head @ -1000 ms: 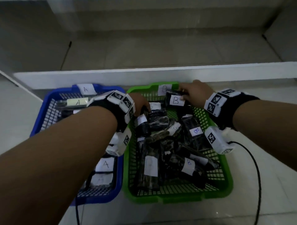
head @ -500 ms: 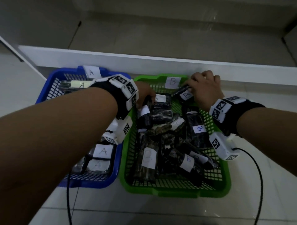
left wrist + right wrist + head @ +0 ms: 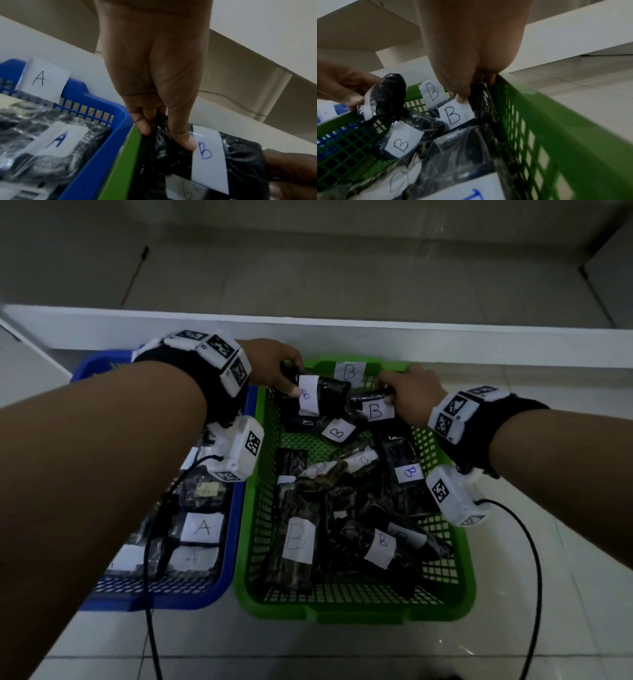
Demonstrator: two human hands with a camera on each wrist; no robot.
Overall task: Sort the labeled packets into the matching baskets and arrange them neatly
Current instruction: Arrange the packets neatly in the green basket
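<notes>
A green basket [image 3: 356, 616] tagged B holds several black packets with white B labels. My left hand [image 3: 274, 368] grips one B packet [image 3: 325, 395] by its end, raised over the basket's far left corner; in the left wrist view my thumb and fingers [image 3: 181, 135] pinch its black wrap [image 3: 240, 159]. My right hand [image 3: 409, 392] pinches a second B packet [image 3: 375, 409] at the far right corner, with the thumb [image 3: 462, 94] on its label [image 3: 453, 115]. The blue basket [image 3: 236, 542] tagged A lies to the left with A packets [image 3: 202, 527].
A white ledge [image 3: 308, 330] runs just behind both baskets. Black cables [image 3: 534, 577] trail from the wrist cameras over the tiled floor. Other B packets [image 3: 298, 539] lie jumbled in the near half of the green basket.
My left hand has lifted a B packet from the middle-left of the green basket to the far left corner. My right hand stays at the far right corner with its packet.
</notes>
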